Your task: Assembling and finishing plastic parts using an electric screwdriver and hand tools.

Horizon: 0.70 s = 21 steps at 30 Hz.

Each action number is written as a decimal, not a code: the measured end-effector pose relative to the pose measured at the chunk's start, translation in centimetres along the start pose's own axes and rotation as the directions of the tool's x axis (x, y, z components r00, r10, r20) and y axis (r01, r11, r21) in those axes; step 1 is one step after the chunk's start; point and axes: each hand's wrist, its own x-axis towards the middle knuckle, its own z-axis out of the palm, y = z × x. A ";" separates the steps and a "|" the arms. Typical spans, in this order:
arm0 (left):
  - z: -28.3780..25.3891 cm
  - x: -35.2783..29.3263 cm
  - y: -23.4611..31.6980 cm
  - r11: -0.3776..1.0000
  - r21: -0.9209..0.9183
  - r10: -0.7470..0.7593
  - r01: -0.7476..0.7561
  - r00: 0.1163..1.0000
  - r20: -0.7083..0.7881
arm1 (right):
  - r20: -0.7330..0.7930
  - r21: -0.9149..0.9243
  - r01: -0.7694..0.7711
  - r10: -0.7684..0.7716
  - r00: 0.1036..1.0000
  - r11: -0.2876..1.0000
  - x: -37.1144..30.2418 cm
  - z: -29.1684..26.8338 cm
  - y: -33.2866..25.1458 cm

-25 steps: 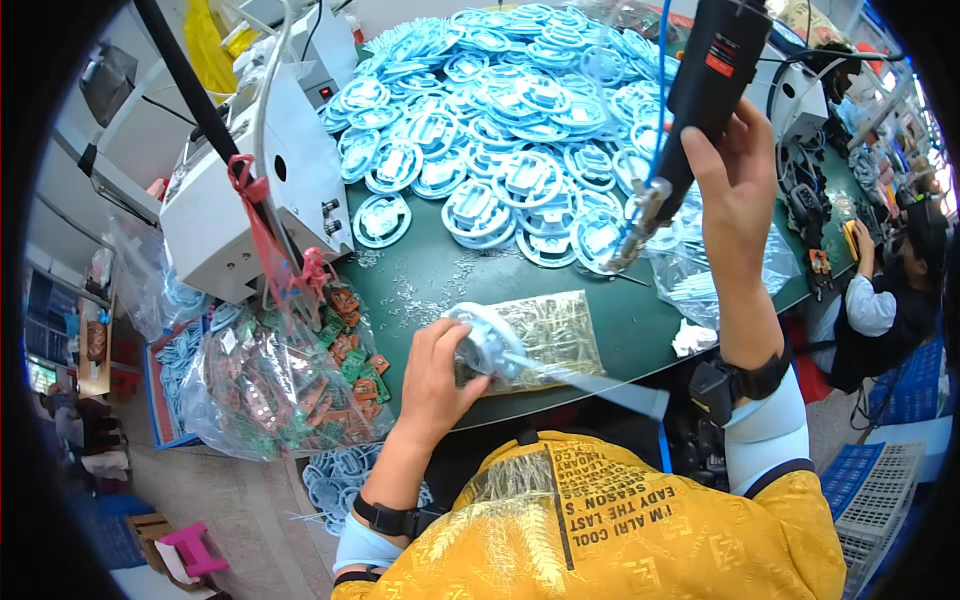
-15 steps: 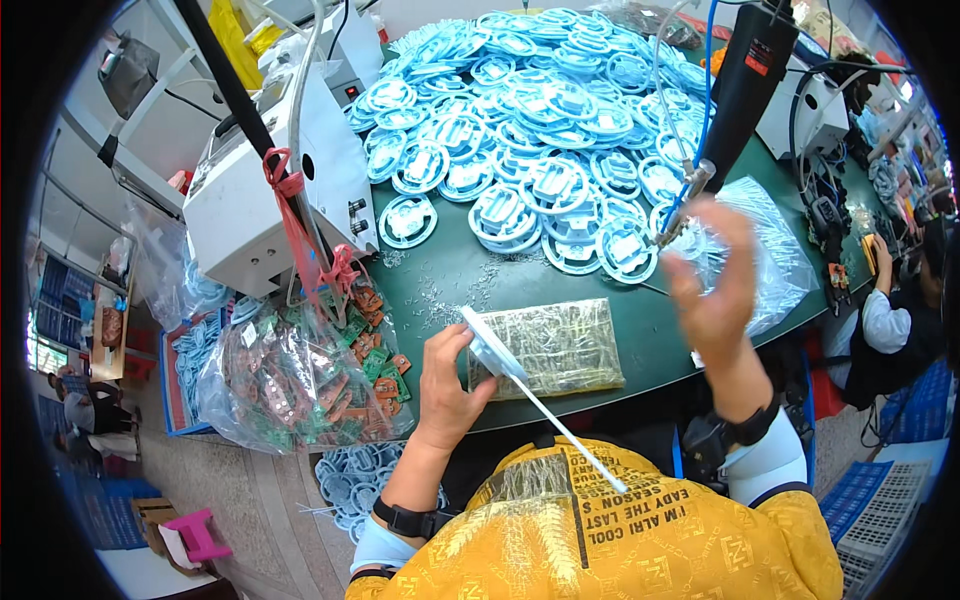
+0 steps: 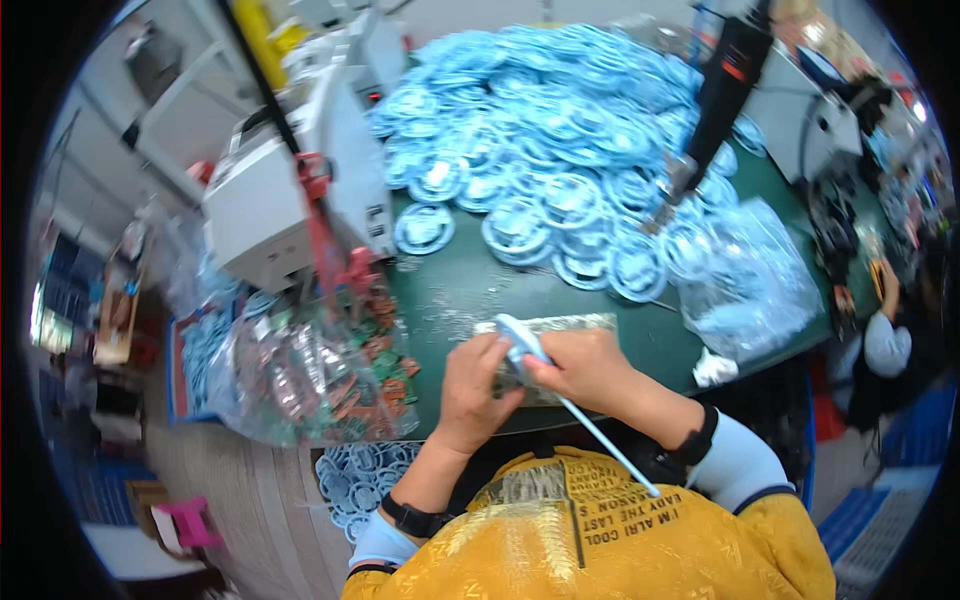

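While a bag [image 3: 285,385] of circuit boards [image 3: 385,350] lies lower left, the left hand [image 3: 470,392] has its fingers pinching a blue disc-shaped part [image 3: 516,338] at frame centre, the right hand [image 3: 592,370] curling fingers against it, their grip unclear.

Up the arm from the left hand [image 3: 470,395], a black wristband [image 3: 412,518] shows, then a pale blue undersleeve [image 3: 383,542]. Beyond the right hand [image 3: 585,368] come a matching black band [image 3: 697,438] and a pale blue sleeve [image 3: 742,456], bordered by a dark cuff [image 3: 765,496]. Nearer the torso than both hands, the yellow top [image 3: 700,545] bears dark lettering [image 3: 620,510], a thin dark line [image 3: 579,530] and a shiny greyish panel [image 3: 515,486].
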 end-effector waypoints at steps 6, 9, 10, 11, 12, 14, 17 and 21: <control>-1.8 0.7 1.4 1.000 -0.006 -0.025 0.026 0.991 0.132 | 0.110 0.478 -0.233 0.205 0.973 0.847 -1.6 0.2 2.6; -2.3 -0.2 2.1 0.986 -0.096 -0.130 0.138 0.987 0.090 | 0.225 0.441 -0.308 0.228 0.947 0.843 -3.3 0.8 4.7; -2.5 -0.7 2.3 0.987 -0.073 -0.140 0.146 0.987 0.078 | 0.263 0.527 -0.307 0.192 0.946 0.792 -3.3 0.9 4.5; -2.7 -1.0 2.6 0.933 -0.172 -0.300 0.317 0.947 0.119 | 0.296 0.605 -0.312 0.157 0.942 0.733 -3.1 0.7 4.2; -2.9 -1.3 2.9 0.840 -0.261 -0.443 0.476 0.879 0.176 | 0.299 0.613 -0.303 0.140 0.944 0.730 -2.8 0.5 3.2; -2.8 -1.6 2.9 0.830 -0.216 -0.487 0.514 0.857 0.170 | 0.205 0.574 -0.167 0.057 0.977 0.802 -2.0 0.5 0.8; -2.1 -1.5 2.8 0.736 -0.291 -0.561 0.612 0.791 0.244 | 0.219 0.382 -0.175 0.095 0.971 0.908 -2.3 0.7 0.4; -1.2 0.4 2.7 0.468 -0.575 -0.597 0.671 0.720 0.355 | 0.178 0.293 -0.177 0.129 0.976 0.940 -2.3 0.3 0.2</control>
